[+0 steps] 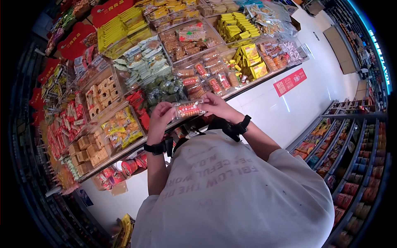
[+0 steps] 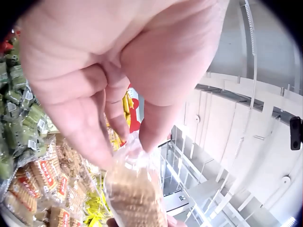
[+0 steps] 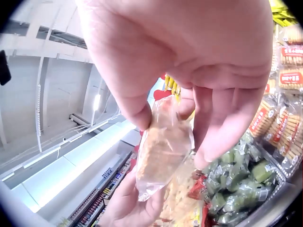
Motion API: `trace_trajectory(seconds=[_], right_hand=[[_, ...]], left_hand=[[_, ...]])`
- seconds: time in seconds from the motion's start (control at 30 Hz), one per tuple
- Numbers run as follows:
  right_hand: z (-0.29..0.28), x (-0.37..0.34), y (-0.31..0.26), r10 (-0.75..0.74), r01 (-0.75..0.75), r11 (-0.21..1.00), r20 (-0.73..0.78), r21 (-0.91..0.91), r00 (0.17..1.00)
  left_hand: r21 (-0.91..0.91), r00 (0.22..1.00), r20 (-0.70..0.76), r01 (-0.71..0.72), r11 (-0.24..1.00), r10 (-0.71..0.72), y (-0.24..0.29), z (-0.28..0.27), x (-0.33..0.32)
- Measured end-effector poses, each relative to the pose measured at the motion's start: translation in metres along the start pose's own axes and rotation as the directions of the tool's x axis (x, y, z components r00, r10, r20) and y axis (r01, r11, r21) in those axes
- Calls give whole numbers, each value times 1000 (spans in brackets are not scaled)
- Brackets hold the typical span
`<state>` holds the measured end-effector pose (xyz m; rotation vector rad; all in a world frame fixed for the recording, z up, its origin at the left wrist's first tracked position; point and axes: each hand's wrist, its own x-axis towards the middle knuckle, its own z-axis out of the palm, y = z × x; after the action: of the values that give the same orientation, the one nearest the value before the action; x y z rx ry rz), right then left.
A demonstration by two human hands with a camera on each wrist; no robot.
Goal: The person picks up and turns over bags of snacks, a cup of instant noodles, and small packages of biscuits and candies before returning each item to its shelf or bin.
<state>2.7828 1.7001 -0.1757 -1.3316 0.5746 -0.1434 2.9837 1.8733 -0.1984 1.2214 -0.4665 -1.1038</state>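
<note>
A clear packet of biscuits (image 1: 189,109) with a red label spans the space between my two hands, in front of my chest. My left hand (image 1: 162,118) pinches one end of its wrapper between thumb and fingers. At the other end, my right hand (image 1: 219,108) grips the packet the same way. The left wrist view shows the row of tan biscuits (image 2: 135,191) through the plastic, with thumb and fingertips at the wrapper's crimped top. In the right wrist view the packet (image 3: 163,146) hangs below the right hand, the left fingers at its far end.
Just beyond my hands stands a sloped display of snack bins. Similar biscuit packets (image 1: 215,84) lie near green-wrapped snacks (image 1: 163,89), with yellow boxes (image 1: 250,60) to their right. Biscuit bins (image 1: 89,149) sit at left. Shelves (image 1: 351,165) of packaged goods line the right side.
</note>
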Motion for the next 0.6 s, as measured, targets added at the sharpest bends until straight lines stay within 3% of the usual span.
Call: trace_trajectory(seconds=[0.1, 0.23, 0.33, 0.4, 0.43, 0.47, 0.5, 0.57, 0.6], right_hand=[[-9, 1, 17, 213, -199, 963, -60, 183, 975], [-37, 20, 73, 206, -171, 967, -181, 189, 962], [-47, 37, 82, 197, -162, 975, -250, 151, 948], [-52, 55, 89, 183, -155, 981, -291, 114, 939], [-57, 71, 103, 115, -145, 987, -348, -64, 930], [-60, 85, 114, 40, -143, 961, -392, -237, 919], [-60, 94, 117, -77, -158, 882, -466, -444, 881], [-60, 105, 123, -121, -149, 856, -474, -494, 872], [-61, 109, 125, -173, -139, 821, -474, -554, 863]], left_hand=[[-14, 977, 54, 208, 978, -207, -20, 4, 6], [132, 962, -32, 274, 953, -272, -41, 18, 17], [351, 990, -17, 137, 926, -140, -60, 24, 32], [608, 998, 54, -19, 793, -17, -73, 26, 45], [646, 998, 62, -22, 763, -24, -64, 39, 47], [794, 987, 127, -161, 586, 100, -64, 47, 51], [826, 982, 161, -188, 532, 97, -65, 54, 56], [855, 976, 202, -218, 470, 85, -72, 64, 67], [897, 972, 234, -230, 377, 34, -79, 68, 75]])
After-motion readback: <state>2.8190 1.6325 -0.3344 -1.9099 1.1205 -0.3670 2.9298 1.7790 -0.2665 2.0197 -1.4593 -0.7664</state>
